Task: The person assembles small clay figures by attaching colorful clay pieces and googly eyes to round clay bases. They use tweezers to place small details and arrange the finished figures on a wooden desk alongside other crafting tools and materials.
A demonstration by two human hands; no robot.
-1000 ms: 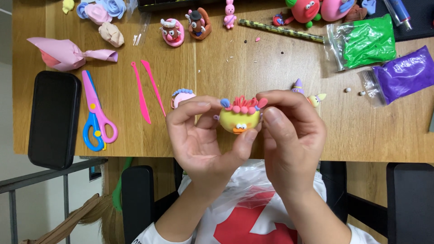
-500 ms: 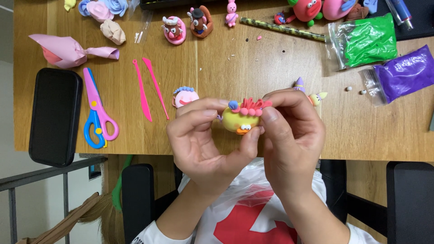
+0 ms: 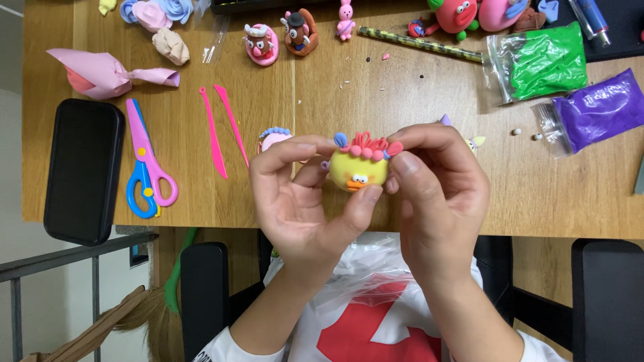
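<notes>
Clay is the matter in hand: a small yellow clay figure (image 3: pixel 357 171) with an orange beak, dark eyes and a crest of pink strands sits between both hands, lifted just above the near edge of the wooden counter (image 3: pixel 335 80). The left hand (image 3: pixel 298 201) cups it from below and behind, thumb under the beak, apparently to steady it without denting the soft body. The right hand (image 3: pixel 436 194) closes narrowly on the crest's right end, fingertips pinching a pink bead there, a grip that suits fine shaping.

Left of the figure lie two pink modelling tools (image 3: pixel 221 131), then pink-and-blue scissors (image 3: pixel 147 167), then a black case (image 3: pixel 82 171) at the counter's edge. Partly hidden behind the left hand sits a pink clay piece (image 3: pixel 274 137) with a blue fringe.

Right of the figure and farther back, two clear zip bags lie flat: a bag of green clay (image 3: pixel 543 64) and a bag of purple clay (image 3: pixel 597 107). Finished little figures (image 3: pixel 282 37) stand along the far side, beyond the yellow one.
</notes>
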